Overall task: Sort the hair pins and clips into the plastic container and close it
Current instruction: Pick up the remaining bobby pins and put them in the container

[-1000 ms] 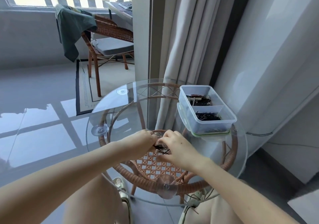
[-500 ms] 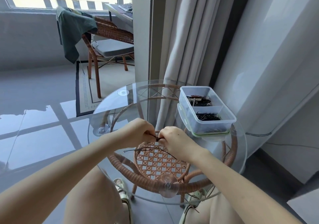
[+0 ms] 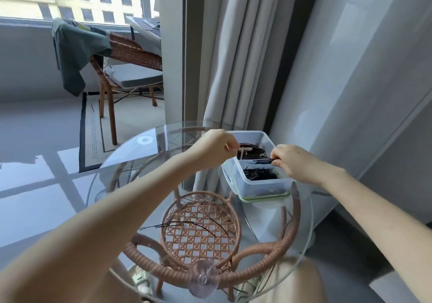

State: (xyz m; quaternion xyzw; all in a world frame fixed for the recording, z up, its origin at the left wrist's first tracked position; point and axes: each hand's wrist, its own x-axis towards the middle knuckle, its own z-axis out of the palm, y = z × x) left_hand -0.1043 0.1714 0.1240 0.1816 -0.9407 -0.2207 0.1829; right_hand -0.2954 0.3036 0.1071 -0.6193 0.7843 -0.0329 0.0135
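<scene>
A clear plastic container (image 3: 233, 174) with two compartments stands at the far right of the round glass table (image 3: 131, 162), on its green-edged lid (image 3: 264, 196). The far compartment holds clips (image 3: 250, 152), the near one a heap of black hair pins (image 3: 260, 174). My right hand (image 3: 293, 162) is over the container's divider, pinching a bunch of black pins (image 3: 263, 161). My left hand (image 3: 216, 149) hovers at the container's left rim with fingers curled; what it holds I cannot tell. A few loose black pins (image 3: 184, 225) lie on the glass near me.
Under the glass is a rattan frame with a woven shelf (image 3: 201, 228). Curtains (image 3: 238, 52) and a white wall stand close behind the container. A rattan chair (image 3: 126, 69) draped with a green garment sits farther back on the left.
Both hands have left the middle of the table and moved up and right to the container, the right one carrying pins. A few pins stayed on the glass.
</scene>
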